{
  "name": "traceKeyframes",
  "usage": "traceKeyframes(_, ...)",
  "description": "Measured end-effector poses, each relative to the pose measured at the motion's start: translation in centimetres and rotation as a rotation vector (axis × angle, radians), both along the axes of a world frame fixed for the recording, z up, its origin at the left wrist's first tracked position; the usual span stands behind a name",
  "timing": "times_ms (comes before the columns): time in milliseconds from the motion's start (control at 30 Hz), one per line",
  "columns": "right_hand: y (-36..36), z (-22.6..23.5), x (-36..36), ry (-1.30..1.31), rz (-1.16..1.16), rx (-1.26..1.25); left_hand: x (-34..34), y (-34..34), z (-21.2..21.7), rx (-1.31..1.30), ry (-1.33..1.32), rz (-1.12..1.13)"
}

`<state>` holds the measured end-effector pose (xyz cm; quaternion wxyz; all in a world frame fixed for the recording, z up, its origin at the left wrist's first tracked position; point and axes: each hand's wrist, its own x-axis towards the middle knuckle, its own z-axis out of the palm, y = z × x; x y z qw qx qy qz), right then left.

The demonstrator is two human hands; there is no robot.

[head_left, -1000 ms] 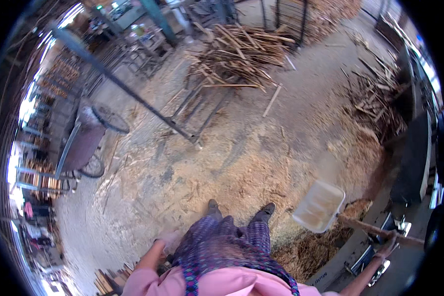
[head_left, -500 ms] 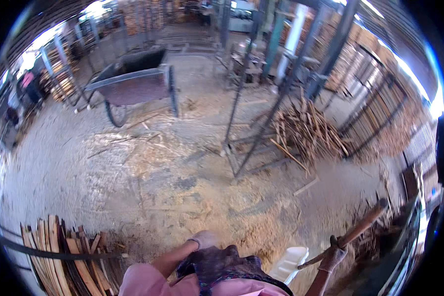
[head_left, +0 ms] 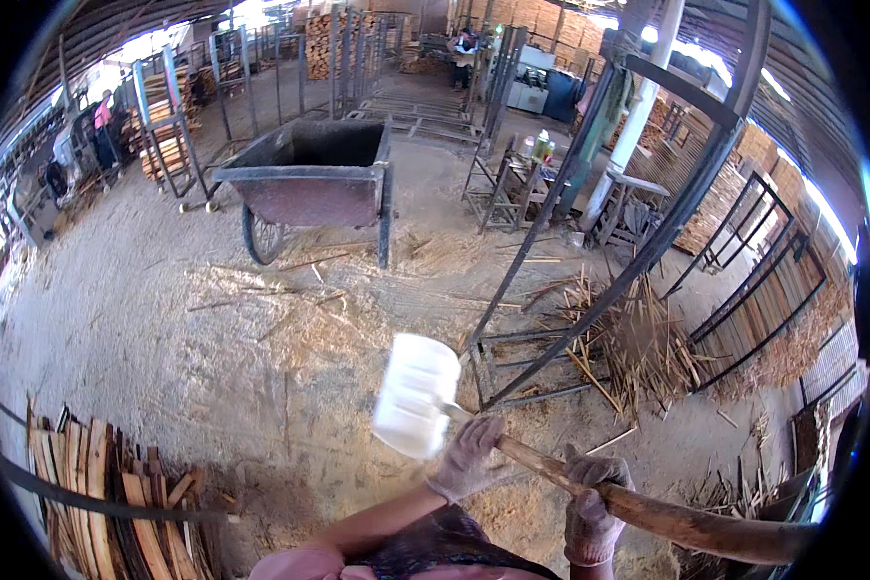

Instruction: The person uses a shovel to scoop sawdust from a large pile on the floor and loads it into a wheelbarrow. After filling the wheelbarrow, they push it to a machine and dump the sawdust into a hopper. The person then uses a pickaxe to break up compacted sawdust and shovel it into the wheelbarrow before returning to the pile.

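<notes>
A shovel with a broad white blade (head_left: pixel 418 396) and a thick wooden handle (head_left: pixel 686 522) is held across in front of me. Its blade is on the left, over the dusty floor; whether it touches the floor I cannot tell. My left hand (head_left: pixel 469 462), in a pale knit glove, is closed on the handle near the blade. Further up the handle, my gloved right hand (head_left: pixel 594 505) is wrapped round it. The handle's far end runs off toward the lower right. Pale sawdust (head_left: pixel 309 329) and thin wood strips are scattered on the floor ahead.
A two-wheeled metal cart (head_left: pixel 309 184) stands ahead, left of centre. A dark metal frame (head_left: pixel 590 338) rises on the right, beside a heap of wood strips (head_left: pixel 648 348). Upright boards (head_left: pixel 97 474) stand at the lower left behind a bar. A person (head_left: pixel 103 126) is far left.
The shovel has swung from my right side to the front, blade to the left. My left hand, bare of any tool before, has closed on its handle. The view has tilted upward.
</notes>
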<state>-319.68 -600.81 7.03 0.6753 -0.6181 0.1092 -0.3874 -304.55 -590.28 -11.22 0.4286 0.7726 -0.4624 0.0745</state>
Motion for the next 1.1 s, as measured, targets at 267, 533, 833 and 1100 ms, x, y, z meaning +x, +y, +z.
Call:
traceKeyframes(267,-14.1,1.0,-0.6,-0.139,0.130,0.081,12.4,0.4,0.2,0.412,-0.075,-0.216)
traceKeyframes(533,-21.8,-4.1,1.9,-0.403,0.144,0.488,14.1,5.1,3.6,0.635,-0.052,-0.264)
traceKeyframes(833,-19.2,-14.0,9.0,-0.468,0.302,0.641,32.0,6.5,16.1,0.965,-0.431,-0.096)
traceKeyframes(1100,-6.0,-4.8,26.8,-0.444,0.174,0.515,53.9,4.0,20.2,0.557,-0.856,0.175)
